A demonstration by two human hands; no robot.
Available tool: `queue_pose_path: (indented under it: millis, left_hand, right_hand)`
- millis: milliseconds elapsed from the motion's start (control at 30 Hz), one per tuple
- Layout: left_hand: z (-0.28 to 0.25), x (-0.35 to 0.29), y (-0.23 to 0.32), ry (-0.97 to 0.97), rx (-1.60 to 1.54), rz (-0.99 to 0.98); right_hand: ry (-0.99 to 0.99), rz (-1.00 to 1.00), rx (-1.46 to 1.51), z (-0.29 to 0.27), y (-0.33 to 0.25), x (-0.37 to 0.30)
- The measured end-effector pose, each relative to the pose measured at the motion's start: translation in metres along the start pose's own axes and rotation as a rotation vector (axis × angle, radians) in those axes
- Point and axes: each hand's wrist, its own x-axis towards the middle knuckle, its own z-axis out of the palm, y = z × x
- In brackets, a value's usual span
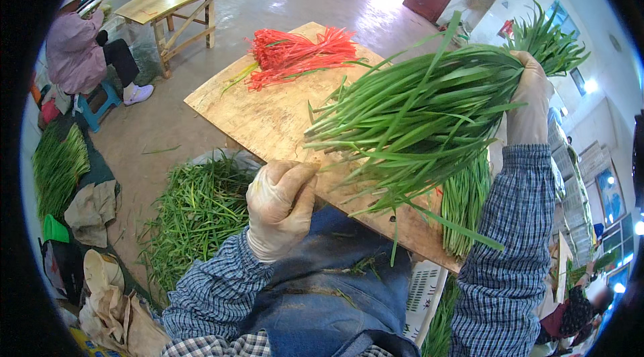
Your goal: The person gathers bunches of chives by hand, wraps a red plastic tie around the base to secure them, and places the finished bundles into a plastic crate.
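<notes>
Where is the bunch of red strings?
In the head view, the red strings lie at the far end of the wooden board, beyond the left hand and left of the green leaves held up by the right hand.

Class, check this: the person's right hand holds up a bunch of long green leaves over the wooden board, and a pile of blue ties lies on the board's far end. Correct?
Not quite. The head view shows the ties are red, not blue. The rest holds: the right hand grips the green leaves above the wooden board.
</notes>
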Motion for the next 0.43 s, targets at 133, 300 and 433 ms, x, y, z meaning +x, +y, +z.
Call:
queue_pose_path:
  millis: [133, 300, 433]
  left_hand:
    - [0.001, 0.016, 0.017, 0.124, 0.032, 0.102]
    - [0.009, 0.024, 0.025, -0.056, 0.089, 0.06]
    - [0.012, 0.02, 0.033, -0.111, -0.013, -0.092]
  right_hand:
    - [0.084, -0.051, -0.003, -0.004, -0.003, -0.001]
    - [0.031, -0.074, 0.017, -0.002, -0.012, -0.029]
    - [-0.04, -0.061, 0.033, -0.004, -0.018, -0.035]
